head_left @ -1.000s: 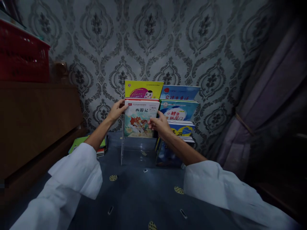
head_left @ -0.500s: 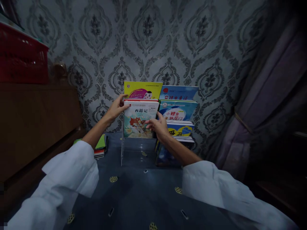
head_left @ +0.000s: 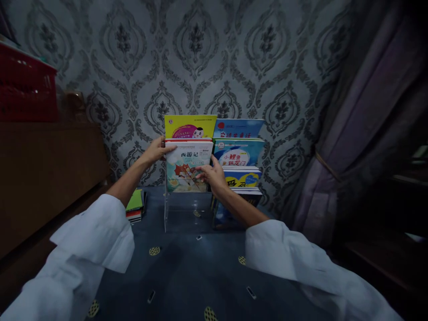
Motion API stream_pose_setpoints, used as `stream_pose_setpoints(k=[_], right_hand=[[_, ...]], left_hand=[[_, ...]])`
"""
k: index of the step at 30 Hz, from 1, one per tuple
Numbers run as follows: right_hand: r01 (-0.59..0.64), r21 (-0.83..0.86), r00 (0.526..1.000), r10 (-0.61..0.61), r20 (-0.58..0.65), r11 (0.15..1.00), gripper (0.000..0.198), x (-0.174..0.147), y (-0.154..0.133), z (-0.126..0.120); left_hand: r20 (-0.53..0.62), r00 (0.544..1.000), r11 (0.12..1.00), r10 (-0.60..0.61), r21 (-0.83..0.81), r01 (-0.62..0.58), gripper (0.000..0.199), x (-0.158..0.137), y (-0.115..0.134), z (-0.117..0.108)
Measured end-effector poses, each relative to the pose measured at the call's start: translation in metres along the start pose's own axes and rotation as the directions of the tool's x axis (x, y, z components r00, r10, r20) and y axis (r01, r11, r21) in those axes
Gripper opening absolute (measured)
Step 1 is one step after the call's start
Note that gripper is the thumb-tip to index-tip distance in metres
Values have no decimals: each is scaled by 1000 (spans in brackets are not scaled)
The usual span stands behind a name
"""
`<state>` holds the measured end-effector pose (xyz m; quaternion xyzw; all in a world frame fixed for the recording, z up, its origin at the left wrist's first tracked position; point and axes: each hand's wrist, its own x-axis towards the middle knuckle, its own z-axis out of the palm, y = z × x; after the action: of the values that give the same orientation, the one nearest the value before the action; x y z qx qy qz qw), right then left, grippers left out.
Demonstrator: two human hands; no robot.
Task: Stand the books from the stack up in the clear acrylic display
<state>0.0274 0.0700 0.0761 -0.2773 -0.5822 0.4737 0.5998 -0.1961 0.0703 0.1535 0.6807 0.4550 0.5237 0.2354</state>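
A white-and-green picture book [head_left: 182,171] with a red leaf-like shape on its cover stands upright in the left part of a clear stand [head_left: 166,214]. My left hand [head_left: 155,150] grips its upper left corner, thumb across the front cover. At the right edge is my right hand [head_left: 216,176], closed around that side with some fingers over the cover. Behind rises a yellow book [head_left: 190,122]. To the right, a blue book [head_left: 239,127], a turquoise book [head_left: 250,149] and a blue-and-yellow book [head_left: 242,178] stand in tiers, the lower ones partly behind my right hand and forearm.
Several stacked books [head_left: 134,205] lie on the dark blue patterned cloth [head_left: 187,272] at left. A wooden cabinet [head_left: 50,169] bears a red basket [head_left: 28,89]. Patterned wallpaper [head_left: 197,58] is behind, and a tied purple curtain [head_left: 321,196] hangs at right.
The whole scene has shifted slightly left in view. My left thumb now lies flatter over the front book's top corner. My right hand keeps its place at the book's right edge.
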Motion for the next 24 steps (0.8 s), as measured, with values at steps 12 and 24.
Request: stream_pose_setpoints(k=[12, 24], right_hand=[[-57, 17, 997, 56, 59, 998, 64, 9, -5, -3], [-222, 42, 975, 221, 15, 974, 49, 6, -21, 9]], left_hand=[[-120, 976, 955, 183, -215, -205, 53, 5, -21, 18], [-33, 993, 970, 112, -215, -117, 68, 6, -26, 12]])
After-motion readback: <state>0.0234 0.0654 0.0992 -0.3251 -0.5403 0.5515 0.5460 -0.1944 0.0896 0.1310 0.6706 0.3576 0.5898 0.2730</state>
